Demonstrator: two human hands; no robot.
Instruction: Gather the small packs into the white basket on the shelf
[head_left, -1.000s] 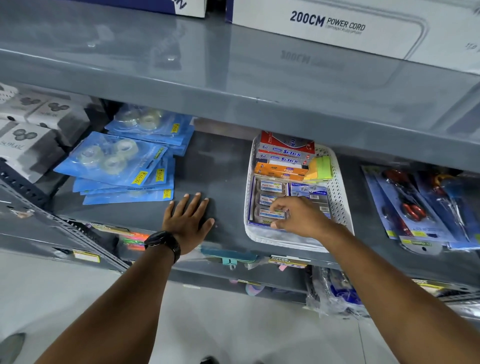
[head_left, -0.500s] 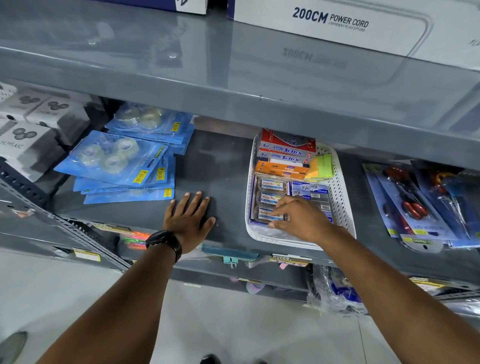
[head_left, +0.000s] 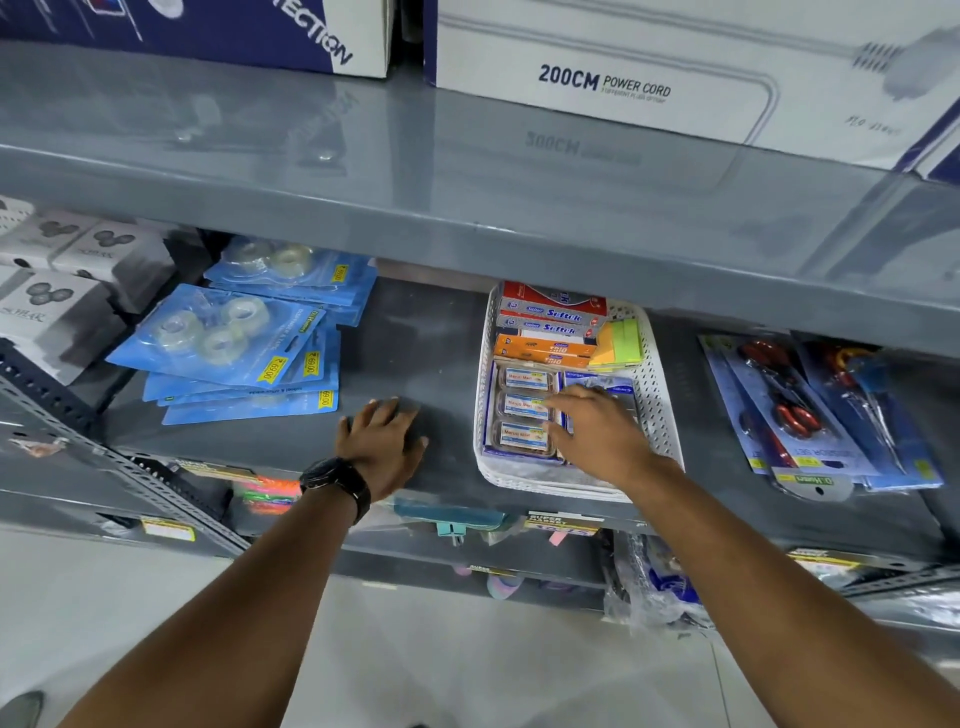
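The white perforated basket (head_left: 658, 410) sits on the grey shelf, right of centre. Inside it lie red and orange boxes at the back, yellow-green sticky notes (head_left: 621, 343), and small clear packs with blue labels (head_left: 522, 410) at the front left. My right hand (head_left: 597, 428) lies flat over the packs at the front right of the basket, fingers spread and pointing left, gripping nothing that I can see. My left hand (head_left: 382, 441), a black watch on its wrist, rests palm down on the bare shelf left of the basket.
Blue blister cards of clear tape (head_left: 223, 338) are stacked at the left, grey boxes (head_left: 57, 291) beyond them. Carded scissors (head_left: 789, 410) lie right of the basket. The shelf above (head_left: 467, 208) hangs low, bearing a power cord box (head_left: 649, 67). More goods sit on the shelf below.
My right hand has opened and slid a little right, uncovering the packs at the basket's front left. The left hand has stayed put. The camera has tilted slightly upward.
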